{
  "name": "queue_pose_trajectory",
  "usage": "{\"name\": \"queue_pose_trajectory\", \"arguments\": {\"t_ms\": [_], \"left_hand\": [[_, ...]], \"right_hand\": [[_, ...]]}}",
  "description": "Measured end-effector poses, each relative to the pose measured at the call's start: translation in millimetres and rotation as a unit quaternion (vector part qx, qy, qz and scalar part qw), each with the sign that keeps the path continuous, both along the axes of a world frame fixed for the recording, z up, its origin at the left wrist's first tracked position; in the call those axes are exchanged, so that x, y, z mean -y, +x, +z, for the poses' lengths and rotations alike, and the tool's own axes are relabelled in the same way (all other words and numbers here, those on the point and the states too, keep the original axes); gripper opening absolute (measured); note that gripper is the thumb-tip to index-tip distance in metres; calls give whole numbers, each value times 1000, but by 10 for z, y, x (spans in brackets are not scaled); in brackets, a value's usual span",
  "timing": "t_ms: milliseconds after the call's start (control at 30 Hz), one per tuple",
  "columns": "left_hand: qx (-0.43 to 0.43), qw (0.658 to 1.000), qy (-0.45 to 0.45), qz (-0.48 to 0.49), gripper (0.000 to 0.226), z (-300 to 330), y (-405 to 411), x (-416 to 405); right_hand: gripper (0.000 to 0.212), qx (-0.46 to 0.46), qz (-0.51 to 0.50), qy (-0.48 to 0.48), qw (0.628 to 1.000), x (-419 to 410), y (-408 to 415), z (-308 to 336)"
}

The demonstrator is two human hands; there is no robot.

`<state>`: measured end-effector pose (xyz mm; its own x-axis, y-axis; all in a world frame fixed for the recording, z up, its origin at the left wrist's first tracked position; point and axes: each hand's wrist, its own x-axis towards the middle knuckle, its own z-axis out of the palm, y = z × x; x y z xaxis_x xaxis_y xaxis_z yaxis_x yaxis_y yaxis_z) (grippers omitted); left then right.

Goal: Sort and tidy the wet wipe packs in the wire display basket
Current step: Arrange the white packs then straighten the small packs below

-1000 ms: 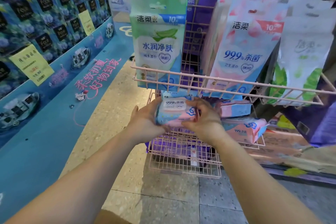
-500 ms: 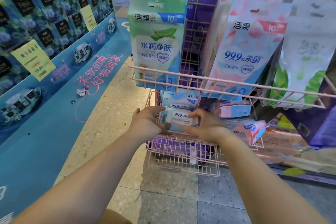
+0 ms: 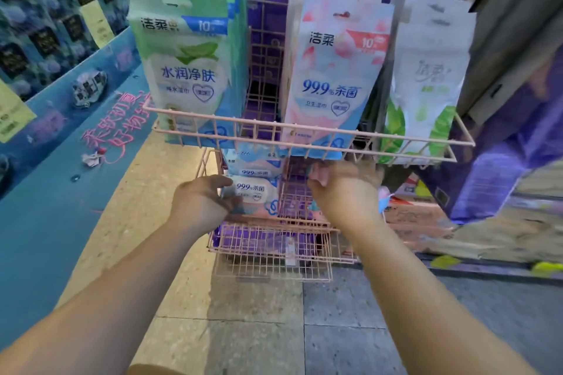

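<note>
- A person's two bare forearms reach forward from the bottom of the view toward a pink wire display rack.
- The left hand (image 3: 199, 202) rests at the left end of a pink-and-blue wipe pack (image 3: 257, 192) printed "99.9", fingers curled around that end.
- That pack lies flat in the lower basket (image 3: 274, 240), at its left side, on top of a small stack; another similar pack (image 3: 254, 163) sits just behind and above it.
- The right hand (image 3: 344, 189) is raised to the right of the stack, just under the front rail of the upper basket (image 3: 304, 126). It is blurred; its fingers look curled, and I cannot tell whether they hold anything.
- The hands are apart, with bare wire grid showing between them.
- A bit of another pink-and-blue pack (image 3: 384, 196) peeks out to the right of the right wrist.
- Above, three rows of tall packs hang with their lower ends inside the upper basket: green packs (image 3: 185, 64) on the left, pink packs (image 3: 338, 70) in the middle, white packs with green leaves (image 3: 426, 76) on the right.
- Purple packaging (image 3: 499, 143) shows behind and to the right of the rack.
- On the left runs a blue display wall (image 3: 54, 179) with pink lettering and yellow price tags.
- The floor (image 3: 243, 313) is speckled beige and grey tile.
</note>
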<state>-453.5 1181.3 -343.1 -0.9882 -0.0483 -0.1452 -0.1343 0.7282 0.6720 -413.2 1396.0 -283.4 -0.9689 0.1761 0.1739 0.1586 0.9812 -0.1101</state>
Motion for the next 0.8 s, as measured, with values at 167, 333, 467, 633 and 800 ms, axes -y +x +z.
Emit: {"name": "queue_pose_trajectory", "arguments": {"t_ms": [167,333,467,633,800], "left_hand": [[-147,973,-178,-9,34,-58,111,-243],[-149,986,-64,-32,30,-40,279,-508],[108,938,330,-7,40,185,393,-729],[242,813,530,15,45,227,429,-727],[225,849,478,-22,28,245,361,-564]], "right_hand": [[54,194,-34,45,979,-312,-286,21],[44,74,28,-40,996,-515,-184,-163],[55,-191,118,-148,963,-331,307,-437],[62,-169,188,-209,945,95,649,-715],[30,-171,55,-438,881,-103,558,-326]]}}
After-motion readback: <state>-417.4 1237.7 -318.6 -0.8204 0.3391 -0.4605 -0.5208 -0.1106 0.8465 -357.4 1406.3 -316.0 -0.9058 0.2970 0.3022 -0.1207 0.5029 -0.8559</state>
